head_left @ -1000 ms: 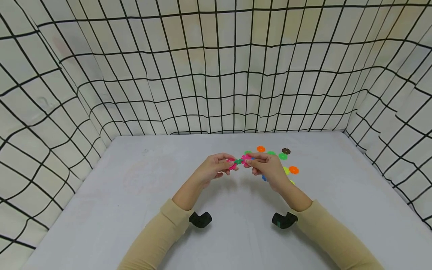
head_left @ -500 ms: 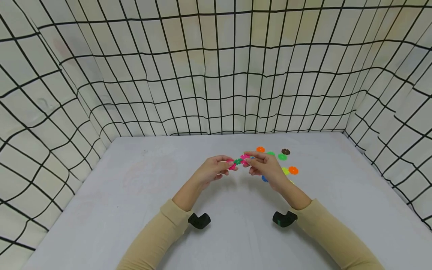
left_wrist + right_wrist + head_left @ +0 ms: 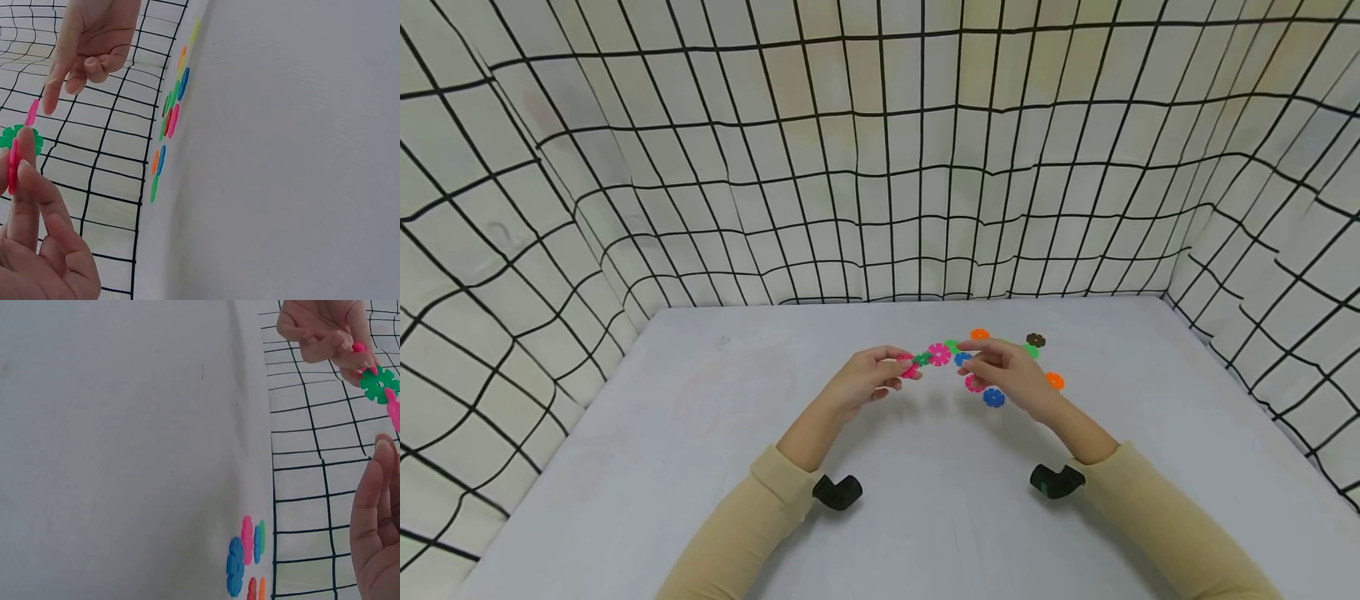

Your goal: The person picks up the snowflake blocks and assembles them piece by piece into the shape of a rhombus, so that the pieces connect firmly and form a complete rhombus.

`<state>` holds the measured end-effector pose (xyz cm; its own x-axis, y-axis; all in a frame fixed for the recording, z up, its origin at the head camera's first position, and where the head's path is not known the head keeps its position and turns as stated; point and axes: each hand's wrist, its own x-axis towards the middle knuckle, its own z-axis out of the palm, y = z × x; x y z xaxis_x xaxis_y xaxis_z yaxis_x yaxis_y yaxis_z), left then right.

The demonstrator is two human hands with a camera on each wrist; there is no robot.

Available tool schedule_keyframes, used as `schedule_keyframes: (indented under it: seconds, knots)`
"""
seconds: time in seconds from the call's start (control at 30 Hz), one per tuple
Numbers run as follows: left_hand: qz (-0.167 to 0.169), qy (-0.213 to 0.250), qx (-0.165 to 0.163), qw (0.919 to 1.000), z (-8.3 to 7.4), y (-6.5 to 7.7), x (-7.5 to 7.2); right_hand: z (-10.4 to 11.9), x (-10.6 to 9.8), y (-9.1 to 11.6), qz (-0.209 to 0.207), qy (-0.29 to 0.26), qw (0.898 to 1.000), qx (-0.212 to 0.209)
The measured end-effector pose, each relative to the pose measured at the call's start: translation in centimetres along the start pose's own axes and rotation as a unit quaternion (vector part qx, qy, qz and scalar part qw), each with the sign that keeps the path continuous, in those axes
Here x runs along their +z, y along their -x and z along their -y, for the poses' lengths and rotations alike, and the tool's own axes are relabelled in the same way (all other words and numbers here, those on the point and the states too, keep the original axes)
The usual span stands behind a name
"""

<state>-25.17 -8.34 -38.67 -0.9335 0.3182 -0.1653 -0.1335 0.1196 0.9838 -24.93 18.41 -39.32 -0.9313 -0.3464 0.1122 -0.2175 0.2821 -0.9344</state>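
Here, the left hand (image 3: 867, 380) pinches joined pink and green discs (image 3: 922, 360) — the right hand (image 3: 1017, 380), relaxed, hovers nearby.

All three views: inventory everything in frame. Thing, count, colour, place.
Disc chain: 1 (3 joined), pink-green-pink, end pinched by left hand
Orange discs: 2+, orange, table, far side and right
Blue discs: 2+, blue, table, by right hand
Green discs: 2+, green, table, both sides of right hand
Pink disc: 1+, pink, table, by blue discs
Brown disc: 1+, brown, table, far right
Red disc: 1+, red, table
Yellow disc: 1+, yellow, table
Table: 1, white, under discs
Grid backdrop: 1, black on white, around table
Angled pieces: 2, black, one beside each sleeve
Sleeves: 2, tan, forearms
Left hand: 1, at chain
Right hand: 1, right of chain
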Motion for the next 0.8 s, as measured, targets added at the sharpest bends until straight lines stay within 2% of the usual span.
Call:
schedule_keyframes:
  seconds: [0.3, 0.4, 0.6, 0.8]
  knots:
    - [0.003, 0.002, -0.005, 1.0, 0.5, 0.2, -0.3, -1.4, -1.6, 0.4, 0.023, 0.038, 0.999, -0.006]
    - [0.006, 0.003, -0.004, 1.0, 0.5, 0.1, -0.4, -1.7, -2.3, 0.1, 0.042, 0.072, 0.997, -0.001]
    - [0.01, 0.001, -0.002, 0.9999, 0.7, -0.1, -0.5, -2.3, -3.2, -0.1, 0.082, 0.163, 0.983, 0.019]
    - [0.017, 0.003, -0.005, 0.9998, 1.0, -0.2, -0.4, -3.2, -3.8, 0.0, 0.097, 0.225, 0.968, 0.046]
